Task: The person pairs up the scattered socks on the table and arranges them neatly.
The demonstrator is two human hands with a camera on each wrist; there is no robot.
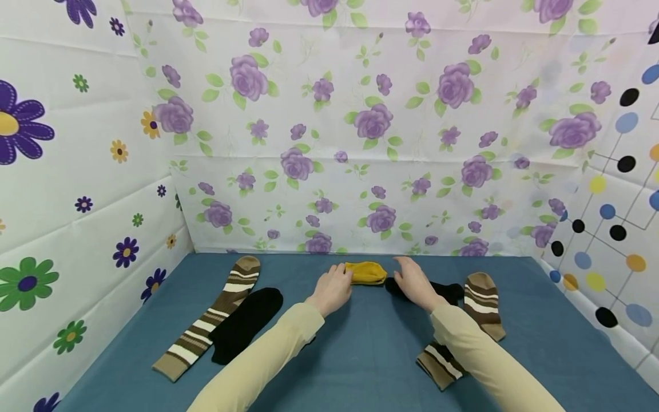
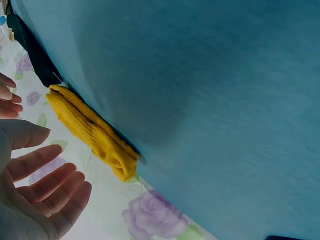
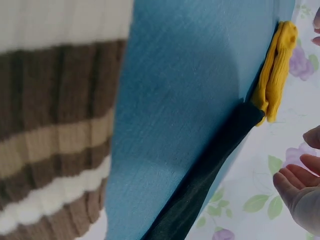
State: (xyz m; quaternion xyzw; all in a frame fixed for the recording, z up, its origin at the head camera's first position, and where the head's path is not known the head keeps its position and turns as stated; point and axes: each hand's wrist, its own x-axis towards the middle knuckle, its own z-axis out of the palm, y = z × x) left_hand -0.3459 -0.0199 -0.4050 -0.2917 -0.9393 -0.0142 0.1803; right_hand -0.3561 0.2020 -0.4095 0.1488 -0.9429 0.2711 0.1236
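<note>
From here, taking the person's side as six o'clock, I see the yellow sock [image 1: 366, 274] at twelve on the tabletop [image 1: 355, 366]. The left hand [image 1: 332, 290], fingers relaxed and slightly spread, is just beside it; the right hand [image 1: 413, 283], loosely bent and holding nothing, is near a black sock [image 1: 449, 292] at one.
</note>
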